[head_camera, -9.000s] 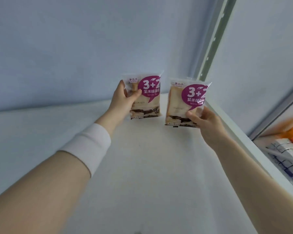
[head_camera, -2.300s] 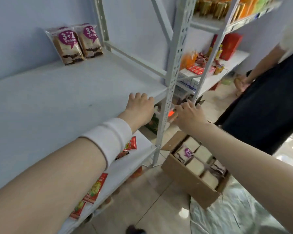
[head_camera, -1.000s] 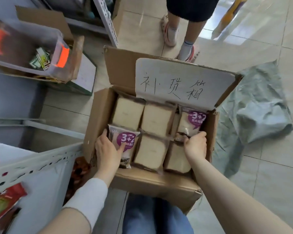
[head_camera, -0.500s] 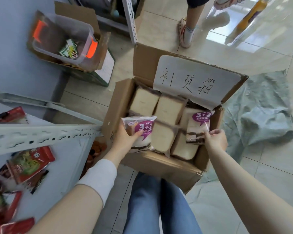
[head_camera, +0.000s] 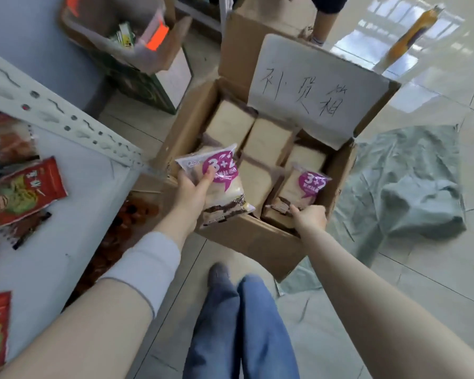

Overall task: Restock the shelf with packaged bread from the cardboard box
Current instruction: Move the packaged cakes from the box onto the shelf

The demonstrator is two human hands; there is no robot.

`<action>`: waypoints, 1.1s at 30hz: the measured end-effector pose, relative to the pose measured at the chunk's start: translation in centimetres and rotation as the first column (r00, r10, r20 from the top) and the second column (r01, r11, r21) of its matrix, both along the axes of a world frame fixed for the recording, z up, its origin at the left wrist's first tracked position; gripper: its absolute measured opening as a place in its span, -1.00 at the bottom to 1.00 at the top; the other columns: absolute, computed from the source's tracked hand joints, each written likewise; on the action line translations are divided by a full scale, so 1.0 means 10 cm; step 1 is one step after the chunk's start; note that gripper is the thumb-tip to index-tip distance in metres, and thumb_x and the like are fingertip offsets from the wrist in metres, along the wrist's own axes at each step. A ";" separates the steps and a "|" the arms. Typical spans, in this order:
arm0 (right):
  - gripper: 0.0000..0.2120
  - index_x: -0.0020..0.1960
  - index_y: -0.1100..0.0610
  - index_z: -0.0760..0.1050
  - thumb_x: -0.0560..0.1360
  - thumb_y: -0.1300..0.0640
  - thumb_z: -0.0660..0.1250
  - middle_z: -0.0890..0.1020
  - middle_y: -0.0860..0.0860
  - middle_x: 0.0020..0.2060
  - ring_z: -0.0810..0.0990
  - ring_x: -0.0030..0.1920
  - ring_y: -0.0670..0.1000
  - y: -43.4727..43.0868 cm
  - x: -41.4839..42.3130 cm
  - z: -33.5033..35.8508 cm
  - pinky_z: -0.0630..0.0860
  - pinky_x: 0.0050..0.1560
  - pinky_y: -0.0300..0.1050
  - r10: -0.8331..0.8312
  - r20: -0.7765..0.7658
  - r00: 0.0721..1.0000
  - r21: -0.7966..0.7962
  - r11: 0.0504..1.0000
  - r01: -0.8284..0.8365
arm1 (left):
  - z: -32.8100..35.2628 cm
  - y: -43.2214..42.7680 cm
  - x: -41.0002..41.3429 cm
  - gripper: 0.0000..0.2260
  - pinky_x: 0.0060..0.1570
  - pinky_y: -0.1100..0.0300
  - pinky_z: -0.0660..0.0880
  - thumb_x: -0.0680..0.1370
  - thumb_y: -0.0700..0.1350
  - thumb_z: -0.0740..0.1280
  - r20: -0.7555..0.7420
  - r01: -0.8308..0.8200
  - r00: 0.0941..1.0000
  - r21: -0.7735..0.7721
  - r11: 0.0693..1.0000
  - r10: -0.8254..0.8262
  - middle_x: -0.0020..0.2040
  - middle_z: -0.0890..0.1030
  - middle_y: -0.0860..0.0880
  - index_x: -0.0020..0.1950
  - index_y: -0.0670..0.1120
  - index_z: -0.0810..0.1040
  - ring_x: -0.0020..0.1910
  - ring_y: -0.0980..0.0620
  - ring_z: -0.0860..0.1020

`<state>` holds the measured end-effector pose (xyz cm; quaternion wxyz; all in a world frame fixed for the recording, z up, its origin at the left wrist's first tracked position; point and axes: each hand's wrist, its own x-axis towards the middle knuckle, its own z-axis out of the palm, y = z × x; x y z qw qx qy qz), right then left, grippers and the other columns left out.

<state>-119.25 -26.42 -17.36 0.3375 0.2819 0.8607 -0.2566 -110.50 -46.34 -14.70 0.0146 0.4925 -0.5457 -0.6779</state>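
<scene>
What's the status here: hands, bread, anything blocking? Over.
Left hand grips one bread pack, raised over the cardboard box. Right hand pinches second pack inside box's right side. Nothing blocking.

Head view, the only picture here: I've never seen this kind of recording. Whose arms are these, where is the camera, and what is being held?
No machine: a person wears a camera on the head, looking down at their own bare arms. An open cardboard box of packaged bread stands on the floor. The left hand grips one bread pack, raised above the rest; the right hand grips the bottom of a second pack standing in the box. At left, a white shelf holds red snack packets.
</scene>
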 end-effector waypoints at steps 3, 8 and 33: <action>-0.33 0.39 0.34 0.13 0.46 0.09 0.39 0.40 0.29 0.32 0.36 0.34 0.27 -0.09 0.02 -0.34 0.29 0.35 0.07 -0.046 -0.039 0.998 0.038 0.998 0.048 | -0.35 0.06 -0.25 -0.50 0.20 -0.03 0.48 0.51 -0.02 0.35 -0.001 0.022 1.000 0.021 1.000 -0.022 0.27 0.51 -0.12 0.36 -0.14 0.25 0.17 -0.06 0.54; -0.44 0.26 0.31 0.35 0.43 -0.02 0.40 0.52 0.24 0.20 0.48 0.23 0.25 -0.03 -0.02 -0.50 0.42 0.19 0.04 0.069 -0.062 0.996 0.127 0.990 -0.061 | -0.61 0.03 -0.44 -0.47 0.16 0.02 0.50 0.50 0.01 0.36 0.041 -0.029 0.999 -0.001 1.000 0.029 0.22 0.52 -0.09 0.37 -0.19 0.28 0.12 -0.05 0.55; -0.79 -0.04 0.02 0.55 0.47 0.32 0.31 0.71 -0.14 -0.17 0.68 -0.17 -0.14 -1.44 1.32 4.16 0.55 -0.28 -0.37 0.454 -0.446 0.771 -0.796 0.192 -0.574 | 4.96 -1.29 2.19 -0.85 -0.16 0.35 0.54 0.43 0.01 0.38 -0.619 -0.558 0.766 -0.506 0.657 0.174 -0.13 0.68 0.21 -0.05 0.06 0.48 -0.07 0.20 0.63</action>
